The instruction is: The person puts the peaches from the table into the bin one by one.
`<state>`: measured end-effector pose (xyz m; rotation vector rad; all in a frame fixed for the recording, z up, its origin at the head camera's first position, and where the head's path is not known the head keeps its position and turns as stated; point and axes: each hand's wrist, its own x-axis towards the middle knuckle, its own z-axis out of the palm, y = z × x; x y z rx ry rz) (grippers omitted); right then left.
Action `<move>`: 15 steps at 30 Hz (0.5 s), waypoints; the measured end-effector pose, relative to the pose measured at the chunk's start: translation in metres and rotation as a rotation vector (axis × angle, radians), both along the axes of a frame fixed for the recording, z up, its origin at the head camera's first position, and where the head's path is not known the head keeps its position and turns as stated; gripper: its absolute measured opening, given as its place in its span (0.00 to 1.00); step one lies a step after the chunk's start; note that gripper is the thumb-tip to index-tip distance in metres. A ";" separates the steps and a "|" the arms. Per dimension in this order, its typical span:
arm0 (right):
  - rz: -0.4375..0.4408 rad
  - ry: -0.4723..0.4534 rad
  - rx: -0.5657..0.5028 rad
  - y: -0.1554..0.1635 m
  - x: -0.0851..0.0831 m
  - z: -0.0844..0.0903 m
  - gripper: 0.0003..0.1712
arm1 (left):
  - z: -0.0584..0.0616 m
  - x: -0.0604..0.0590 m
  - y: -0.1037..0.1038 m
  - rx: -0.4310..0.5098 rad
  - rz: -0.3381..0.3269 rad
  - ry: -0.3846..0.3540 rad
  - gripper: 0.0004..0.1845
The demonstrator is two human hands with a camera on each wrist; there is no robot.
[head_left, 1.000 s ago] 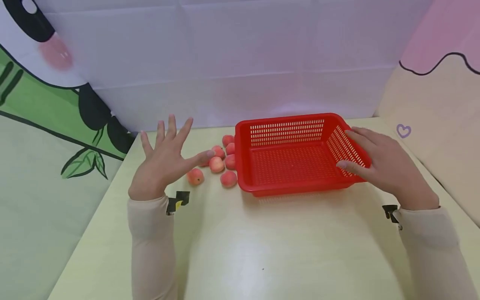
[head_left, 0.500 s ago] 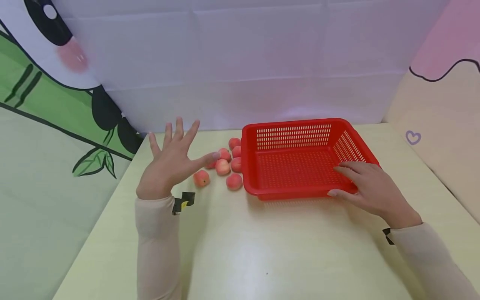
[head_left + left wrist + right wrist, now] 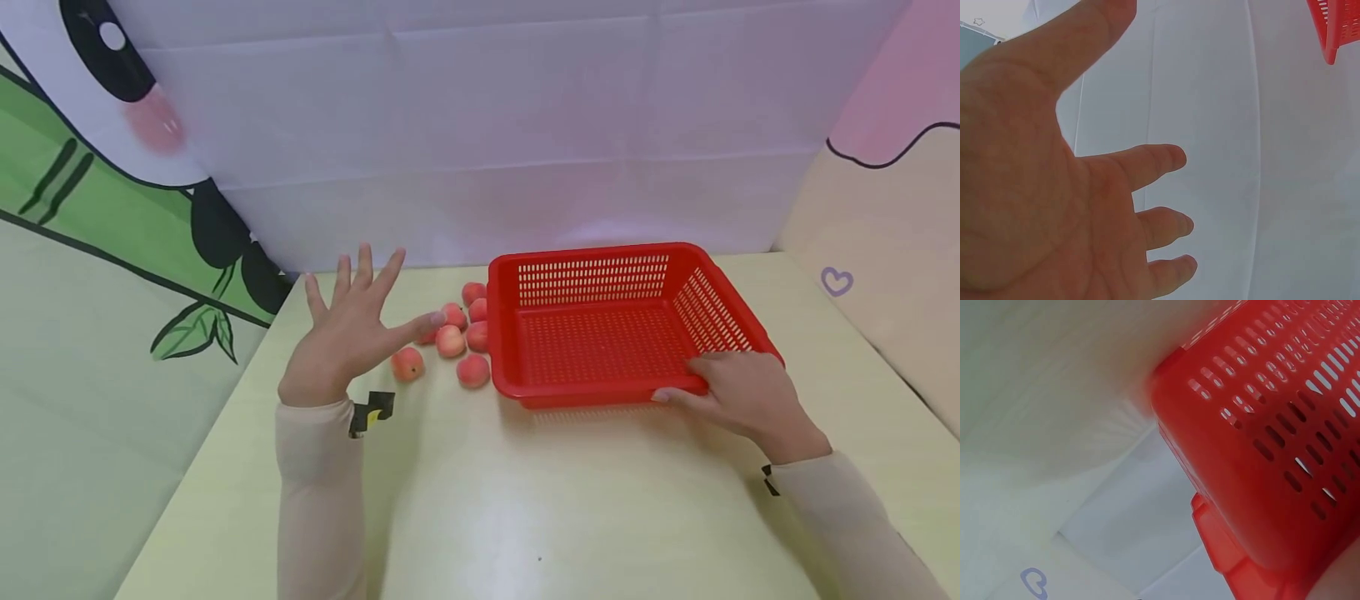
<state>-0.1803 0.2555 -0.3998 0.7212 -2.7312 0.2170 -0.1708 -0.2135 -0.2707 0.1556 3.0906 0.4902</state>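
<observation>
A red perforated basket stands empty on the pale yellow table, towards the back right. My right hand holds its near right corner, thumb along the front rim and fingers curled over the edge. The right wrist view shows the basket's outer wall close up. Several peaches lie loose just left of the basket. My left hand hovers raised beside them with its fingers spread and holds nothing. Its bare palm fills the left wrist view, with a basket corner at top right.
A white cloth backdrop closes the back of the table. A panda and bamboo picture hangs on the left, and a beige and pink panel stands on the right. The table's left edge runs close to my left sleeve.
My right hand has slid from the basket's right wall back to its near right corner and taken hold there. The left hand stays spread beside the peaches.
</observation>
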 end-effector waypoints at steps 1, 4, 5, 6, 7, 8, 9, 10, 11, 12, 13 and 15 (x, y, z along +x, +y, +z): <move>-0.003 0.001 -0.003 0.000 -0.001 -0.001 0.37 | 0.000 0.000 -0.001 0.000 0.002 0.000 0.60; -0.015 0.005 -0.006 -0.001 -0.001 -0.003 0.39 | 0.000 0.001 -0.002 0.006 0.005 -0.003 0.60; -0.018 0.009 -0.007 -0.001 -0.001 -0.003 0.39 | 0.000 0.001 -0.002 0.008 0.004 -0.004 0.60; -0.020 0.015 -0.009 -0.001 -0.001 -0.004 0.40 | 0.000 0.002 -0.002 0.009 0.003 -0.004 0.60; -0.021 0.024 -0.011 -0.001 0.000 -0.004 0.40 | 0.000 0.002 -0.003 0.010 0.003 -0.006 0.60; -0.021 0.035 -0.014 -0.001 0.000 -0.004 0.40 | 0.000 0.002 -0.003 0.013 0.002 -0.007 0.60; -0.021 0.047 -0.018 -0.001 0.001 -0.004 0.41 | 0.000 0.002 -0.003 0.013 0.001 -0.008 0.60; -0.019 0.058 -0.023 -0.001 0.001 -0.004 0.41 | 0.000 0.002 -0.003 0.013 0.001 -0.009 0.60; -0.017 0.067 -0.027 -0.001 0.001 -0.004 0.42 | 0.000 0.002 -0.004 0.013 0.001 -0.008 0.59; -0.016 0.073 -0.030 -0.001 0.001 -0.004 0.42 | 0.000 0.001 -0.004 0.016 0.001 -0.008 0.59; -0.018 0.077 -0.031 -0.001 0.001 -0.004 0.42 | 0.000 0.001 -0.005 0.022 0.001 -0.009 0.59; -0.022 0.072 -0.029 -0.002 -0.001 -0.004 0.42 | 0.001 0.000 -0.006 0.032 0.000 -0.007 0.59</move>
